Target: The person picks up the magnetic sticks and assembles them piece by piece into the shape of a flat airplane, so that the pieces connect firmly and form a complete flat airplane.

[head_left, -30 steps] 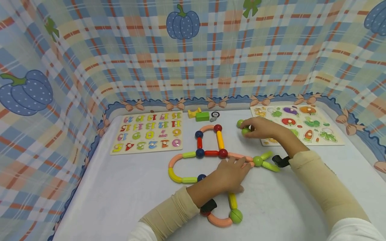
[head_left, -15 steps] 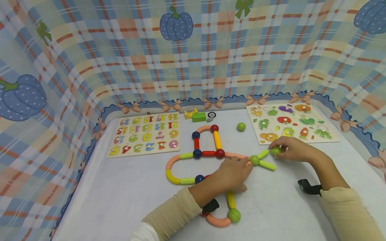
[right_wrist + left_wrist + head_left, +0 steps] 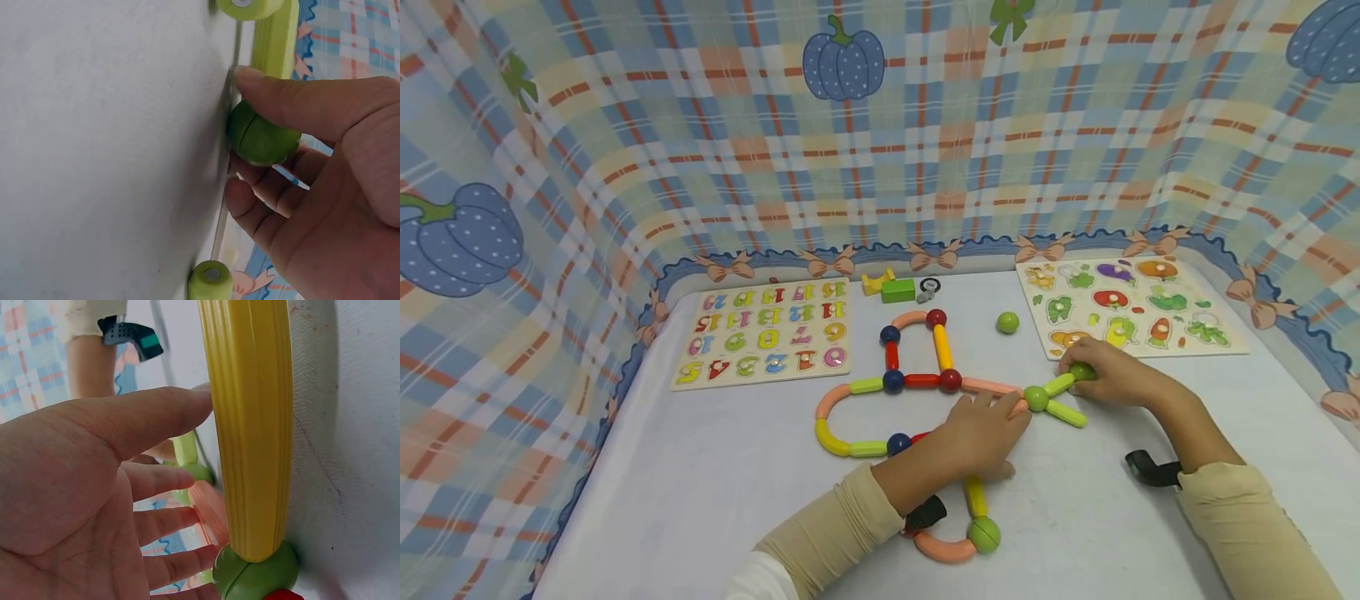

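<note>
My right hand pinches a green ball between thumb and fingers. That ball sits at the tip of the upper light-green stick, one of two spreading from a green ball joint. A lower light-green stick has a bare end. Two pink rods lead left from the joint, and my left hand rests with fairly straight fingers on the lower one. A yellow rod stands close beside its thumb in the left wrist view, meeting a green ball. The left palm and forearm hide the figure's middle.
Loops of magnetic rods and balls continue left, with a yellow curved rod outermost. A loose green ball lies behind. A number puzzle board is back left, a vegetable board back right, a green block between.
My right hand has carried one green ball from beside the other loose ball toward the front right, then left onto the upper light-green stick's tip. My left hand has stayed on the pink rods.
</note>
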Demonstrator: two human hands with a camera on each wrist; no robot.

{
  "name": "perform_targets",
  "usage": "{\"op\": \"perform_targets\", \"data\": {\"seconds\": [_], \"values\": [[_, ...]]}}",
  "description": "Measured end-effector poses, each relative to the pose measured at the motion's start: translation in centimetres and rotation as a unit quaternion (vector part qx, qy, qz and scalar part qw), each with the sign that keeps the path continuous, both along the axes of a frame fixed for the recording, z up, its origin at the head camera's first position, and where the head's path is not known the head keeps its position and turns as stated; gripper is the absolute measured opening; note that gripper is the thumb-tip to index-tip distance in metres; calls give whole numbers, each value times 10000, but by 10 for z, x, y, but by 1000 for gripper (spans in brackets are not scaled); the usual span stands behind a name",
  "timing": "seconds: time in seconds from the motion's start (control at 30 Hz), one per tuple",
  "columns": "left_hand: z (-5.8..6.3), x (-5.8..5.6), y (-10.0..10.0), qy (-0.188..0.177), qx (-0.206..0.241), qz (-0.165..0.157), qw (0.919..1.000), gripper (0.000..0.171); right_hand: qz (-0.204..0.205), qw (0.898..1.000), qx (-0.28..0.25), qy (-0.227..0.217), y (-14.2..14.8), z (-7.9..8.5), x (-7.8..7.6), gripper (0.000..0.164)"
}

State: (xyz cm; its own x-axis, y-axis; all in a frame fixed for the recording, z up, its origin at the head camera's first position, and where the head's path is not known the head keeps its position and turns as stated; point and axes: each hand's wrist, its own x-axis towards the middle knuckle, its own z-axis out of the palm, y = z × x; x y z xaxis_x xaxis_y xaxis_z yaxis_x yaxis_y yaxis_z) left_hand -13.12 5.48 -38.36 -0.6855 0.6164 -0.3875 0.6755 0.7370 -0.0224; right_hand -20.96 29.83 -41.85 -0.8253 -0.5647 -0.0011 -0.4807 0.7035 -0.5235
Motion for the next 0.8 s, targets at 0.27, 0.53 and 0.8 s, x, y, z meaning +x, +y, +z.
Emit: {"op": "perform_targets", "data": {"seconds": [0.27, 0.53, 0.8], "values": [[-1, -1, 0, -36, -42, 31, 10000, 75, 13, 9987, -280, -430, 5, 4, 2, 24], [-1, 1, 0, -32, -78, 4, 10000, 75, -10, 9988, -253, -408, -7, 30, -33, 24], [-2, 3, -1, -14, -110, 20, 9999, 74, 514, 9972, 530, -114, -54, 27, -77, 41]]}}
